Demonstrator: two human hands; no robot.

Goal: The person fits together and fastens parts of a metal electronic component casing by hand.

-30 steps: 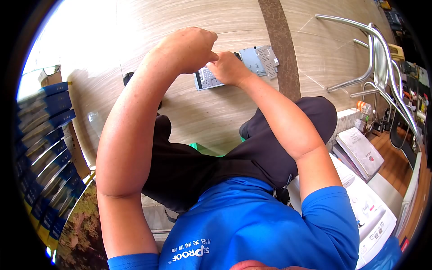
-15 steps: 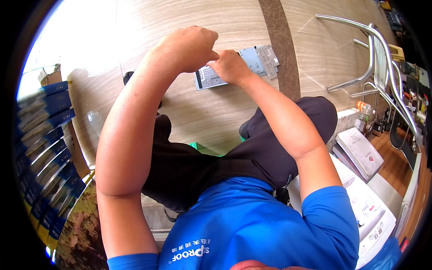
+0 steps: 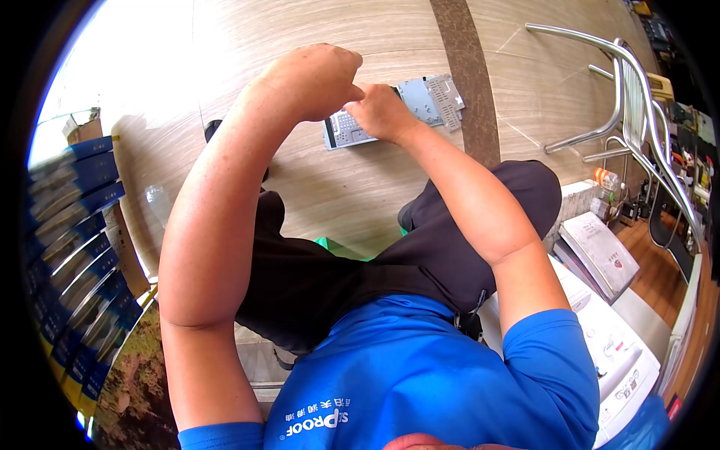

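Silvery metal, the case (image 3: 418,100) lay on the floor (image 3: 337,199). I had the left hand (image 3: 322,79) over its left end, mostly turned away, so I couldn't tell its grip. My right hand (image 3: 381,112) curled over the case's middle, its hold unclear. Well right of the case stood a chair (image 3: 634,97).

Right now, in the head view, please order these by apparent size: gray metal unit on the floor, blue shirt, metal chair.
1. Blue shirt, largest; nearness to the camera helps.
2. Metal chair.
3. Gray metal unit, smallest, partly hidden by the right hand.
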